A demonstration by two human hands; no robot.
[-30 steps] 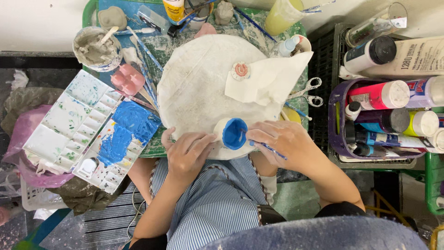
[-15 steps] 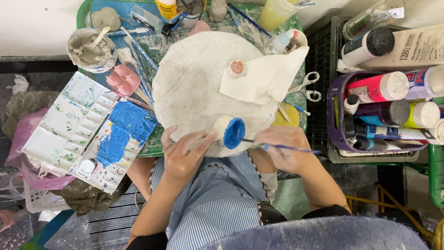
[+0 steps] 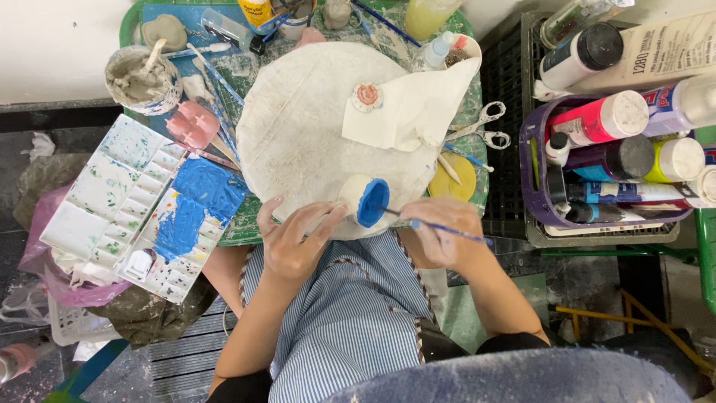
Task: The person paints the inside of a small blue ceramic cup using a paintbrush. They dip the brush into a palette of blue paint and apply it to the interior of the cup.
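Near the frame's centre, both hands paint a small white clay cup [image 3: 363,198] blue inside.
Left hand [image 3: 292,240] grips the cup; right hand [image 3: 440,237] pinches a thin blue-handled brush [image 3: 432,225]; tilting steadily should help even coverage.

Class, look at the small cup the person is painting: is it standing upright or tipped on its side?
Tipped on its side. The cup has its blue mouth facing the brush, steadied by the left hand.

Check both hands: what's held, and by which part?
Left hand grips the small cup by its white outer side. Right hand pinches the thin brush mid-handle.
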